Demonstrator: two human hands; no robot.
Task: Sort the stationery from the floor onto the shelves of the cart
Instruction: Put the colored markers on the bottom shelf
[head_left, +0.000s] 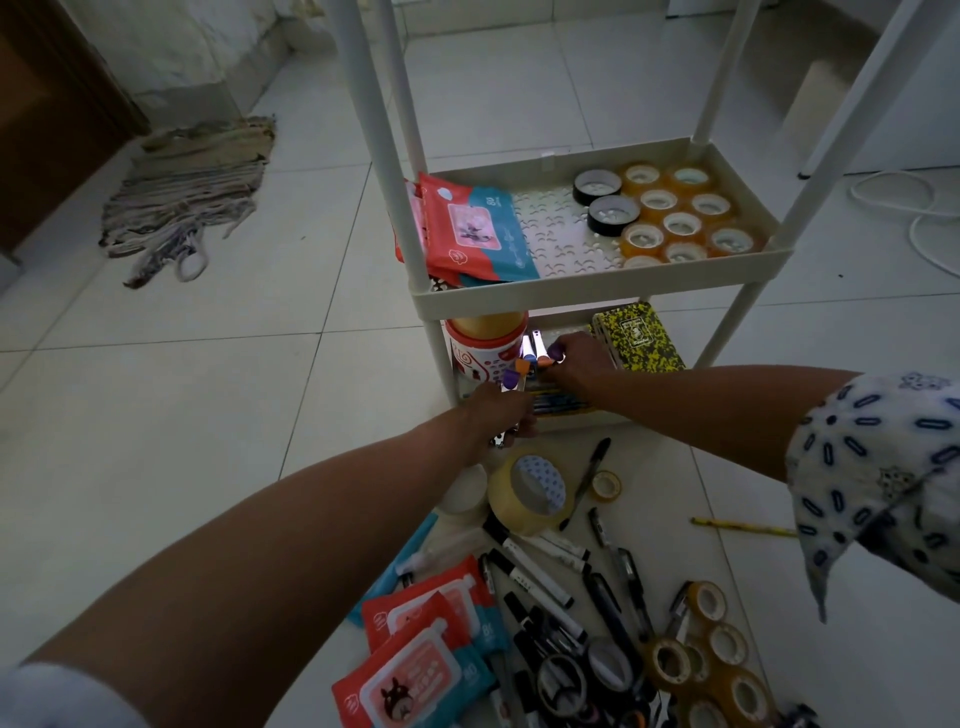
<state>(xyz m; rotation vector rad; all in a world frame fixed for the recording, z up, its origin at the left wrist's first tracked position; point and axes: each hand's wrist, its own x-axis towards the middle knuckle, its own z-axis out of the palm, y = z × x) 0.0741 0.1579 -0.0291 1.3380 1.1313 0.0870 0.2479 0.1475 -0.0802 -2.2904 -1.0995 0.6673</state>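
The cream cart (597, 291) stands ahead of me. Its middle shelf holds wipe packs (478, 228), two black tape rolls (605, 200) and several clear tape rolls (680, 221). On the bottom shelf are a red-and-white canister (485, 345) and a yellow speckled notebook (641, 338). My left hand (498, 413) grips a bundle of colour-capped markers (514, 376) at the bottom shelf's front edge. My right hand (576, 361) reaches into that shelf with its fingers curled over more markers (545, 358), above a flat pen pack (563, 402). On the floor lie pens and markers (545, 577), a big tape roll (530, 491), wipe packs (415, 639) and small tape rolls (711, 660).
A yellow pencil (743, 526) lies alone on the tiles to the right. A striped rag (192, 197) is spread on the floor at the left, by a brown door (47, 104). A white cable (914, 208) loops at the far right. The cart's posts (384, 156) rise out of view.
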